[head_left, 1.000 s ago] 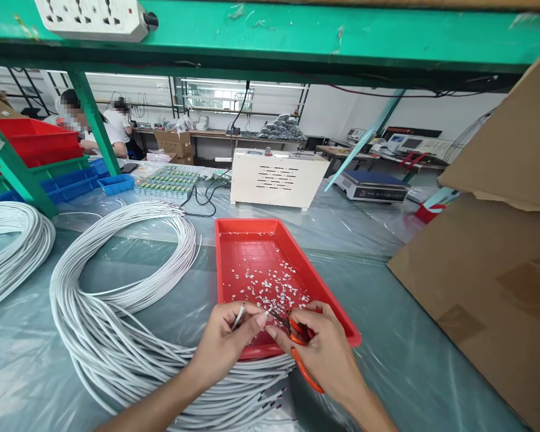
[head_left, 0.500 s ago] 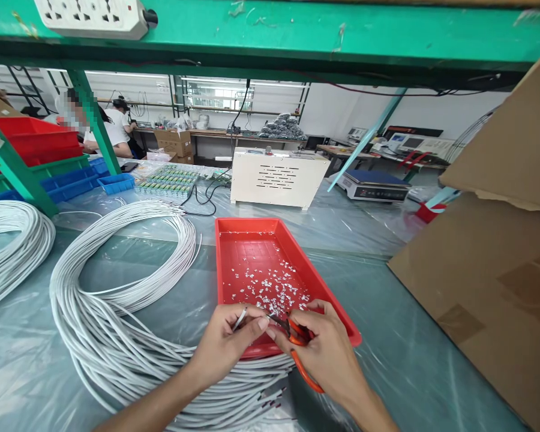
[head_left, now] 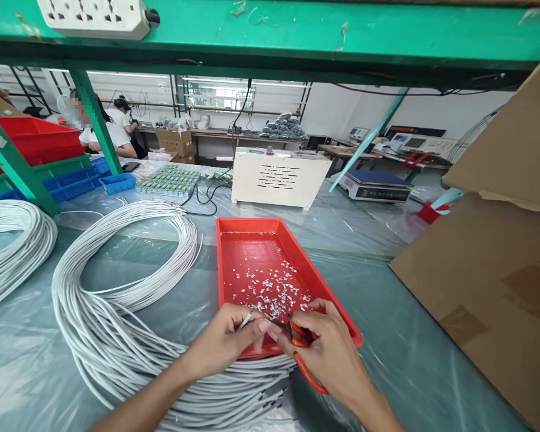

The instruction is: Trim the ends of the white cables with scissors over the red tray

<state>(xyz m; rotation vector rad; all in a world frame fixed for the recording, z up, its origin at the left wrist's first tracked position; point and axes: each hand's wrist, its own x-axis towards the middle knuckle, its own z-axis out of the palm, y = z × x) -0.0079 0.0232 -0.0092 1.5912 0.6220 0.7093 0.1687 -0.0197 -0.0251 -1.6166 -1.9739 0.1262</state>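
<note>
My left hand (head_left: 234,336) pinches the end of a white cable (head_left: 245,320) over the near end of a red tray (head_left: 248,223). In my right hand (head_left: 328,342) are scissors (head_left: 309,373) with orange handles, their dark blades at my left fingertips. Whether the blades touch the cable is hard to make out. Small white scraps (head_left: 274,291) lie scattered on the tray floor. A large bundle of white cables (head_left: 78,300) loops across the table on the left, its loose ends below my hands.
Another cable coil (head_left: 18,258) lies at the far left. Behind the tray stands a cream metal box (head_left: 276,180), with a scale (head_left: 373,186) to its right. A cardboard box (head_left: 472,300) borders the right side. A green shelf beam (head_left: 324,36) crosses overhead. Two people sit in the background.
Both hands stay almost in place over the tray, still holding the cable and scissors. The left fingers and cable end shift very slightly. The whole view drifts a little.
</note>
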